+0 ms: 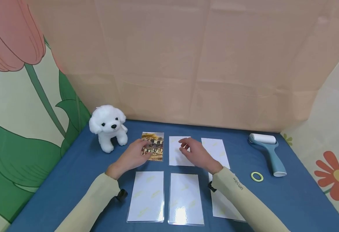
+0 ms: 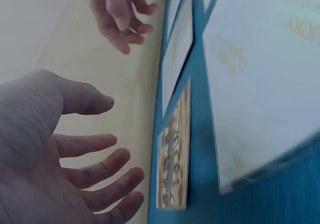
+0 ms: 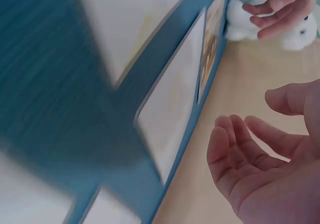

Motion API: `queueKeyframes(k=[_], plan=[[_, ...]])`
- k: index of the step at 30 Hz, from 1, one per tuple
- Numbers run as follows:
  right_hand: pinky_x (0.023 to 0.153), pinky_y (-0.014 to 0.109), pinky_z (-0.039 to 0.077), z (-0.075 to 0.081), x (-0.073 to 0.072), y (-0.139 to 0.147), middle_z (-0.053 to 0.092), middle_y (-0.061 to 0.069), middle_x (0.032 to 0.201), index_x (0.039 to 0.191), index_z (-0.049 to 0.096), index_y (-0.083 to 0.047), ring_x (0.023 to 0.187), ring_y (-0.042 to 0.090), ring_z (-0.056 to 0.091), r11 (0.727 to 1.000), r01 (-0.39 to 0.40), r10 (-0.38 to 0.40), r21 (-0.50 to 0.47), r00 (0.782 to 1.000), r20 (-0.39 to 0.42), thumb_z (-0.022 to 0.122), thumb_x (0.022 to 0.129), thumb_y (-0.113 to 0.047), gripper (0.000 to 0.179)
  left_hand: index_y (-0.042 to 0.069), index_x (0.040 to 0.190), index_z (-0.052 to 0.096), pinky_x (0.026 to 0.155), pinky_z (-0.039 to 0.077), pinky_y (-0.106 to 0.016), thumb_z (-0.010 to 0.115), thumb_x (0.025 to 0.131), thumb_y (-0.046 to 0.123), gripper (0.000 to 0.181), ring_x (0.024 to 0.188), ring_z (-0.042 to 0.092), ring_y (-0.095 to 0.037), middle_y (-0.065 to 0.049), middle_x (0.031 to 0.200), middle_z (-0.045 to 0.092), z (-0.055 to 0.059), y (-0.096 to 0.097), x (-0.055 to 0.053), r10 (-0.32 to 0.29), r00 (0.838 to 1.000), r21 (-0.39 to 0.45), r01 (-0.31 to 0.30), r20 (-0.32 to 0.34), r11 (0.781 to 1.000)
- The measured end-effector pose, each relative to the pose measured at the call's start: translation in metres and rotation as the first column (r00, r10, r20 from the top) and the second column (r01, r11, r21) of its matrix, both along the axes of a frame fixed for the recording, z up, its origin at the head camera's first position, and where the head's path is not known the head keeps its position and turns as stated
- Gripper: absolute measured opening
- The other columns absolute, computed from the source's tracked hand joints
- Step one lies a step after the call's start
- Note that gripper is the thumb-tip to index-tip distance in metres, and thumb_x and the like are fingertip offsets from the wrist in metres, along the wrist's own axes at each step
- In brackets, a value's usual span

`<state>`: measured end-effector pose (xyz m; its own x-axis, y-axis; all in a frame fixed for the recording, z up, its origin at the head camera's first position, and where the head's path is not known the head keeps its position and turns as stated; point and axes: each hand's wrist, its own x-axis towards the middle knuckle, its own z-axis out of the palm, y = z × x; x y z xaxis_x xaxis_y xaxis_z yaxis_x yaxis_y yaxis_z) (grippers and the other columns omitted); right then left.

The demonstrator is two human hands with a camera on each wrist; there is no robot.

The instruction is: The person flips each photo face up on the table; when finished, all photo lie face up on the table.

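Note:
My left hand (image 1: 134,154) hovers over a photo card (image 1: 156,151) at the back left of the cards; its brownish picture shows figures on horses. In the left wrist view the fingers are spread and hold nothing. My right hand (image 1: 197,152) is above a white card (image 1: 175,158) in the middle of the back row. Its fingers bend loosely, with a gap to the thumb, and nothing is held. Another white card (image 1: 215,148) lies to its right, partly behind the hand. Nearer me lie more white cards, among them a left one (image 1: 146,196) and a middle one (image 1: 186,199).
A white plush dog (image 1: 108,127) sits at the back left of the blue tablecloth (image 1: 79,180). On the right lie a lint roller (image 1: 274,158) and a yellow-green ring (image 1: 257,176). My right sleeve (image 1: 239,196) covers part of the front right card (image 1: 223,206).

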<state>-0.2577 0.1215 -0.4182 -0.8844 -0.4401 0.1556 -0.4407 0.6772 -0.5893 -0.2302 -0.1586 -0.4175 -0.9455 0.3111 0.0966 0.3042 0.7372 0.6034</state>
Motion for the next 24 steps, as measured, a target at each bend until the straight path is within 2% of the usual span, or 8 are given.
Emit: queueKeyframes(k=[4, 7, 11, 16, 24], plan=[[0.079, 0.037, 0.051, 0.002, 0.004, 0.023, 0.064, 0.009, 0.114, 0.129, 0.064, -0.001, 0.098, 0.021, 0.06, 1.0, -0.004, 0.004, 0.002, 0.999, -0.032, 0.063, 0.101, -0.015, 0.032, -0.001, 0.136, 0.06, 0.093, 0.047, -0.056, 0.067, 0.096, 0.021, 0.046, 0.113, 0.059, -0.036, -0.019, 0.127, 0.058, 0.001, 0.011, 0.002, -0.024, 0.998, -0.053, 0.021, -0.059, 0.998], [0.082, 0.041, 0.052, 0.001, 0.008, 0.037, 0.064, 0.014, 0.119, 0.128, 0.063, 0.001, 0.103, 0.026, 0.061, 1.0, -0.02, 0.021, 0.014, 0.998, -0.053, 0.062, 0.1, -0.014, 0.031, 0.001, 0.135, 0.061, 0.095, 0.043, -0.063, 0.07, 0.094, 0.025, 0.049, 0.117, 0.057, -0.037, -0.018, 0.129, 0.058, 0.0, 0.021, 0.004, -0.039, 0.995, -0.1, 0.03, -0.092, 0.995], [0.09, 0.046, 0.051, -0.002, 0.014, 0.051, 0.063, 0.017, 0.124, 0.128, 0.062, 0.003, 0.109, 0.032, 0.062, 0.997, -0.041, 0.047, 0.071, 0.996, -0.078, 0.062, 0.101, -0.014, 0.032, 0.002, 0.136, 0.061, 0.098, 0.041, -0.064, 0.072, 0.094, 0.027, 0.05, 0.122, 0.055, -0.037, -0.016, 0.132, 0.057, -0.004, 0.032, 0.006, -0.06, 0.991, -0.159, 0.041, -0.118, 0.986], [0.101, 0.051, 0.045, -0.009, 0.023, 0.065, 0.059, 0.018, 0.131, 0.13, 0.06, 0.005, 0.12, 0.035, 0.056, 0.982, -0.052, 0.076, 0.18, 0.989, -0.128, 0.062, 0.101, -0.018, 0.037, 0.002, 0.139, 0.058, 0.103, 0.035, -0.067, 0.072, 0.094, 0.029, 0.054, 0.129, 0.048, -0.039, -0.016, 0.141, 0.052, -0.009, 0.046, 0.007, -0.103, 0.987, -0.216, 0.075, -0.121, 0.973], [0.104, 0.049, 0.044, -0.019, 0.026, 0.077, 0.058, 0.018, 0.136, 0.13, 0.062, 0.004, 0.122, 0.034, 0.055, 0.962, -0.021, 0.076, 0.274, 0.978, -0.194, 0.067, 0.099, -0.022, 0.041, 0.005, 0.141, 0.057, 0.103, 0.033, -0.067, 0.069, 0.095, 0.036, 0.057, 0.13, 0.043, -0.043, -0.017, 0.142, 0.05, -0.02, 0.064, 0.004, -0.151, 0.982, -0.303, 0.111, -0.112, 0.946]])
